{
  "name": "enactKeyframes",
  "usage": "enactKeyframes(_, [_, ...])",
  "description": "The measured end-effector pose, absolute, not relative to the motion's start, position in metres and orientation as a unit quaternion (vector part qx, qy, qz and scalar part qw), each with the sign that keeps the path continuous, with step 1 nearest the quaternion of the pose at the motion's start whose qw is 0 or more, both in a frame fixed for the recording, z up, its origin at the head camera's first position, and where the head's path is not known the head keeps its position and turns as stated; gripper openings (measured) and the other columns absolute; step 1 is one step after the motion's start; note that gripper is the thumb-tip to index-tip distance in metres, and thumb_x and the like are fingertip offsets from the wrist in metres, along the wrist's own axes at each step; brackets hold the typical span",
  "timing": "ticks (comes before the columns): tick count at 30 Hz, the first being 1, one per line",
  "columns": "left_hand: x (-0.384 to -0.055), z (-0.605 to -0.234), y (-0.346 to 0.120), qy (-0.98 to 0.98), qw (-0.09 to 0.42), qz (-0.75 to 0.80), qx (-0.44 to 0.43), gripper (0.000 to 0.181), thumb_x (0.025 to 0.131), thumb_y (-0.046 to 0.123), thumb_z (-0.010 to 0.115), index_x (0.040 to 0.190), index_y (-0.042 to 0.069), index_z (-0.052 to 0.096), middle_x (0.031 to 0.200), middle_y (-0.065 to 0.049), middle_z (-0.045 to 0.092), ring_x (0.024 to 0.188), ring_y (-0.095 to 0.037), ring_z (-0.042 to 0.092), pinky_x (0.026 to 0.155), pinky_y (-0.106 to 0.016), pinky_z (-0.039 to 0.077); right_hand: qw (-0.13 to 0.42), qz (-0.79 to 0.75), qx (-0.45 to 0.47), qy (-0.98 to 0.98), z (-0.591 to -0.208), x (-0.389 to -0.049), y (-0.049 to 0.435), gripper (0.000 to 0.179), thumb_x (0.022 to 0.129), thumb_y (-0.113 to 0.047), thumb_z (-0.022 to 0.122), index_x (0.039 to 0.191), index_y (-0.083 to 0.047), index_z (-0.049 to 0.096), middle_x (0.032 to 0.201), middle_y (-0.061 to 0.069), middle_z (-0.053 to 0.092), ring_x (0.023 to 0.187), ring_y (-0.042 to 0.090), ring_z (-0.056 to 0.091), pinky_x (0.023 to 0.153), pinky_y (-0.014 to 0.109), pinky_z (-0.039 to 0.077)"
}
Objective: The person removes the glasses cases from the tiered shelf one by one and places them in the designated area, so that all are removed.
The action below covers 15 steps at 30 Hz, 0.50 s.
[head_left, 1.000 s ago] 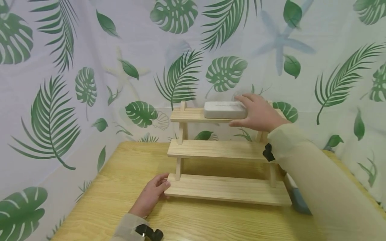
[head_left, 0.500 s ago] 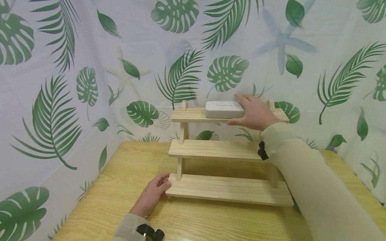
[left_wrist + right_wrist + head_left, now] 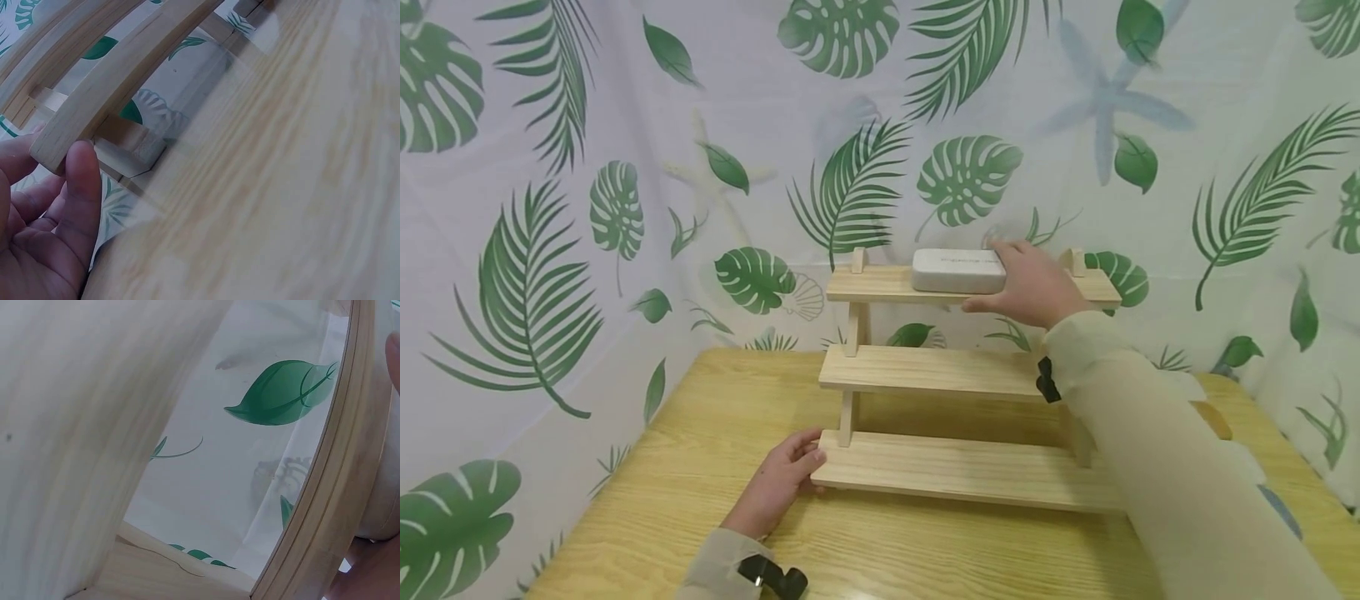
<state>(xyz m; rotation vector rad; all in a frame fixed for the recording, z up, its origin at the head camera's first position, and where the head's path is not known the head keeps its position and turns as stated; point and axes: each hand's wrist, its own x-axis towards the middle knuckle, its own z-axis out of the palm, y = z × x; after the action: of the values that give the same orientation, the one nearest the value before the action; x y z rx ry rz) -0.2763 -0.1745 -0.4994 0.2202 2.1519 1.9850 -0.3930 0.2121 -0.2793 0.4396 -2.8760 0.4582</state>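
A three-tier wooden display rack [image 3: 955, 471] stands on the table. On its top shelf lies a white box [image 3: 955, 271] with rounded edges and small lettering, too blurred to read. My right hand [image 3: 1036, 283] holds the box at its right end, thumb in front and fingers over the top and back. The hand covers that end. At the rack's lower left corner, my left hand [image 3: 782, 477] grips the end of the bottom shelf. The left wrist view shows a thumb and fingers on either side of that shelf end [image 3: 75, 131].
Several partly hidden items, among them a brown one [image 3: 1212, 418] and a blue one [image 3: 1279, 510], lie on the wood-grain table [image 3: 715, 467] beyond my right sleeve [image 3: 1157, 433]. A leaf-print cloth [image 3: 700, 208] hangs behind and at the sides.
My right hand has slid slightly left, further over the box, and the forearm moved left, showing the items at the right. The box and left hand stay about where they were.
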Motion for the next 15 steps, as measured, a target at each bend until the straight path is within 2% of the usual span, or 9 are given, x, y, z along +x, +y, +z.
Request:
enactKeyframes(4, [-0.2758,-0.4997,-0.1743,0.729,0.104,0.672,0.076,0.061,0.104,0.03,0.06,0.153,0.002,0.038,0.136,-0.019,0.055,0.11,-0.027,0.061,0.08,-0.04,0.057,0.102,0.172,0.141,-0.97,-0.2826,-0.3922,0.2132,0.124,0.068,-0.079,0.075,0.157,-0.004,0.032,0.146,0.023,0.042,0.12,0.039,0.048,0.097,0.061,0.043])
enactKeyframes(15, [-0.2777,-0.5012,-0.1744,0.728,0.101,0.674,0.071,0.06,0.103,0.032,0.061,0.153,0.004,0.04,0.135,-0.018,0.055,0.111,-0.028,0.061,0.08,-0.041,0.058,0.118,0.19,0.138,-0.965,-0.286,-0.385,0.2116,0.107,0.073,-0.069,0.081,0.149,-0.003,0.044,0.133,0.02,0.05,0.113,0.037,0.052,0.094,0.058,0.046])
